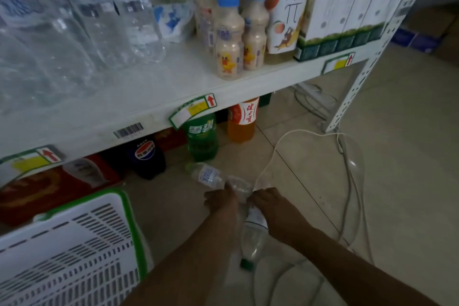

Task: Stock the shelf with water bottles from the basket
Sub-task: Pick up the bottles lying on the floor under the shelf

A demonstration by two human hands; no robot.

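Clear ribbed plastic water bottle, pale green cap, lying on tiled floor under white shelf; base gripped by left hand, fingers curled round. Second clear bottle, dark green cap, alongside; base clasped by right hand. White slotted plastic basket, green-rimmed, left.

My left hand: bare.
My right hand: bare too.
My left forearm: uncovered right to the picture's edge.
My right forearm: bare along its whole visible length.
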